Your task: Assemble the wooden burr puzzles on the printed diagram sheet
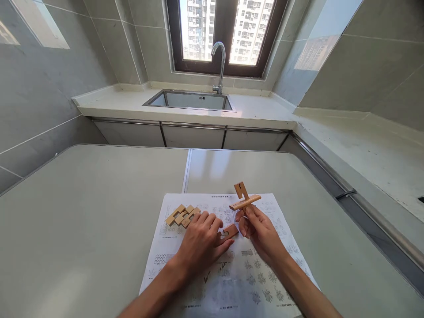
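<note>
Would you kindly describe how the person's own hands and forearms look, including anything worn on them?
The left hand and right hand are both ungloved, each with a thumb and fingers of ordinary human shape. No watch, bracelet or ring can be made out. The left forearm and right forearm are bare to the picture's edge, with no sleeves showing.

Two crossed pieces (245, 202) are being pinched by the right hand (260, 227) above a printed sheet (238, 282), while a notched piece (231, 230) is being held by the left hand (203, 234) between thumb and fingers. Just beside the left hand, a wooden cluster (179, 218) is being supported by the sheet on a table (82, 212); beyond, a sink (185, 101) and tap (222, 66) are being overlooked by a window (225, 48).
</note>
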The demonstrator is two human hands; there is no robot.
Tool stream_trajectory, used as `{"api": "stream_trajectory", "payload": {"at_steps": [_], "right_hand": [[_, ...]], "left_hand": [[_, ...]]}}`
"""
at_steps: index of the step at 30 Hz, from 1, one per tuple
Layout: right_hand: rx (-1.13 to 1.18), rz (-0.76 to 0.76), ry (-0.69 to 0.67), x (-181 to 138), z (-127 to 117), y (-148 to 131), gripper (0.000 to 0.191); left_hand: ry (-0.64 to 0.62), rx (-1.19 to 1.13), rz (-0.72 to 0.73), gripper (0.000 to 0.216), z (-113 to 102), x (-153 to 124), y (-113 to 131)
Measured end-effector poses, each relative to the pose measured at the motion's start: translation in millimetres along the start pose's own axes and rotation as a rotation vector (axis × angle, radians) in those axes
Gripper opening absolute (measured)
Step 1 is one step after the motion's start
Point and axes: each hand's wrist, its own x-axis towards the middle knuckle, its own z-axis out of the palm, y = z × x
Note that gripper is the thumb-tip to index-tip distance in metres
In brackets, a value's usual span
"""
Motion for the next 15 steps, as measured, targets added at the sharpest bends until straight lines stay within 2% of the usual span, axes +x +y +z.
{"api": "stream_trajectory", "payload": {"at_steps": [3, 8, 15], "right_hand": [[0.005, 0.000, 0.010, 1.0, -2.1, 0.9, 0.032], [-0.003, -0.006, 0.016, 2.1, -3.6, 2.3, 0.032], [-0.010, -0.024, 0.004, 2.1, -2.2, -3.7, 0.031]], "left_hand": [[-0.075, 0.037, 0.006, 0.036, 0.9, -0.1, 1.4], [-0.088, 0.033, -0.001, 0.036, 6.9, -1.5, 1.7], [-0.036, -0.242, -0.090, 0.020, 14.8, -7.4, -3.6]]}}
